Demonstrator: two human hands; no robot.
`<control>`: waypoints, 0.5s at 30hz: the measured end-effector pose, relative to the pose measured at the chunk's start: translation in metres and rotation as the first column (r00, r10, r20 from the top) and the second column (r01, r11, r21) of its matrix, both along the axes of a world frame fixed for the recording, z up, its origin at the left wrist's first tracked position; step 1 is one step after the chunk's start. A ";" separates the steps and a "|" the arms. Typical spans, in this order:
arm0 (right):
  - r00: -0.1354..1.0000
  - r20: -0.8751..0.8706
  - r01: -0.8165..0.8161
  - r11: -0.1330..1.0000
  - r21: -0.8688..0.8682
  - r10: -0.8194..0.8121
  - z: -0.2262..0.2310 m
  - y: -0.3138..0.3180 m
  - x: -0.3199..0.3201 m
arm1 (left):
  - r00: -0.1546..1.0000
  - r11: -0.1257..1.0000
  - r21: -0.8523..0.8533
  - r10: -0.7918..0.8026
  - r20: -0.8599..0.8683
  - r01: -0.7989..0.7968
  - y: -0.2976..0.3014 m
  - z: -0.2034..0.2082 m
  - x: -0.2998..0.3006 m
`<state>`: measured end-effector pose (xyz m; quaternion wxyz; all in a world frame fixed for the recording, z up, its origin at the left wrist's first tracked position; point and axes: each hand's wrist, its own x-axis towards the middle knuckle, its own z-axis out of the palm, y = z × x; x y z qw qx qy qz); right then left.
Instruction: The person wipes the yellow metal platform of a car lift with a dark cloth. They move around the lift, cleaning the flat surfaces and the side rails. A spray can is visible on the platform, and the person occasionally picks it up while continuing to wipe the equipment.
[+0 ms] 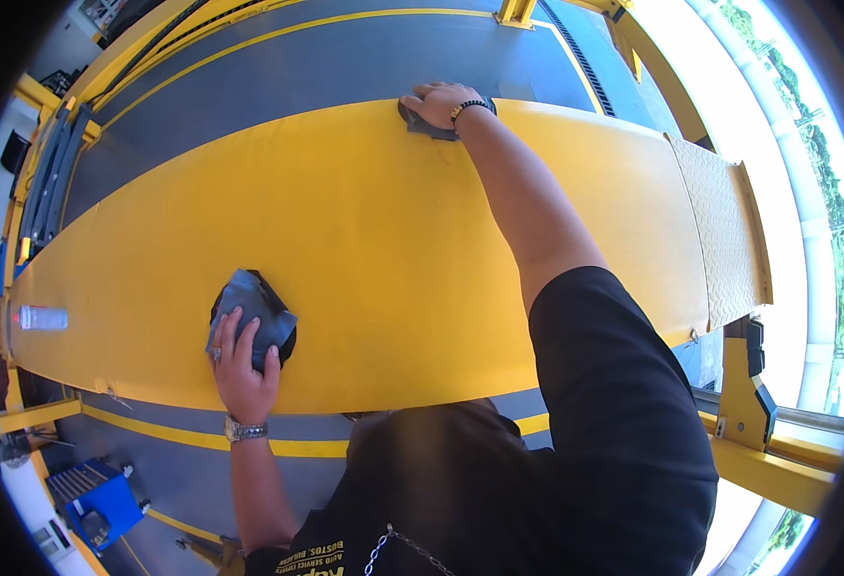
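A broad yellow metal platform (374,240) stretches across in front of me. My left hand (246,365), wearing a ring and a metal watch, presses a bunched dark grey cloth (254,298) onto its left half. The thumb and fingers grip the cloth from the near side. Across at the far edge, my right hand (444,106) leans on a second dark cloth (432,132). Its fingers lie close together over that cloth and point left; a dark beaded bracelet circles the wrist. A white spray can (42,318) lies on its side near the platform's left end.
A textured yellow plate (724,230) forms the platform's right end. Yellow lift posts and a beam (772,470) stand around it. A blue tool cart (96,501) is at the lower left on the grey floor (345,58), which has yellow lines.
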<state>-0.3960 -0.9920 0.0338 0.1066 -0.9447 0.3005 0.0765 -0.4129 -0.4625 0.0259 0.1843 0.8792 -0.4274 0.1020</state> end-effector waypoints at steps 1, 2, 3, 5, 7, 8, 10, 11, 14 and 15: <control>0.998 -0.056 -0.033 0.999 0.008 0.034 0.011 0.005 -0.005 | 1.000 1.000 -0.004 -0.006 -0.006 0.006 -0.001 -0.001 0.001; 0.999 -0.014 -0.040 0.999 -0.023 0.040 0.004 0.006 -0.010 | 1.000 1.000 0.002 -0.011 -0.007 0.011 -0.002 -0.001 0.002; 0.999 0.027 -0.044 0.997 -0.063 0.046 -0.003 0.003 -0.019 | 1.000 1.000 -0.001 -0.017 -0.011 0.017 -0.004 -0.001 0.002; 0.993 0.107 -0.039 0.993 -0.110 0.051 -0.015 0.003 -0.030 | 1.000 1.000 0.007 -0.020 -0.014 0.020 -0.006 0.001 0.002; 0.981 0.186 -0.026 0.990 -0.136 0.051 -0.020 0.007 -0.040 | 1.000 1.000 0.019 -0.010 -0.013 0.010 -0.009 0.004 0.002; 0.975 0.212 -0.021 0.984 -0.175 0.059 -0.023 0.009 -0.049 | 1.000 1.000 0.009 -0.015 -0.022 0.016 -0.012 0.001 0.001; 0.957 0.278 -0.012 0.971 -0.239 0.081 -0.029 0.028 -0.065 | 0.999 1.000 0.004 -0.021 -0.027 0.021 -0.010 -0.002 0.005; 0.955 0.278 -0.040 0.975 -0.218 0.102 -0.027 0.050 -0.081 | 1.000 1.000 0.008 -0.015 -0.018 0.015 -0.009 -0.001 0.007; 0.937 0.256 -0.186 0.960 -0.211 0.238 -0.006 0.158 -0.175 | 1.000 1.000 0.010 -0.020 -0.006 0.020 -0.006 -0.003 0.001; 0.929 0.234 -0.257 0.955 -0.151 0.287 0.005 0.199 -0.215 | 1.000 1.000 0.011 -0.018 0.007 0.018 -0.003 -0.001 -0.001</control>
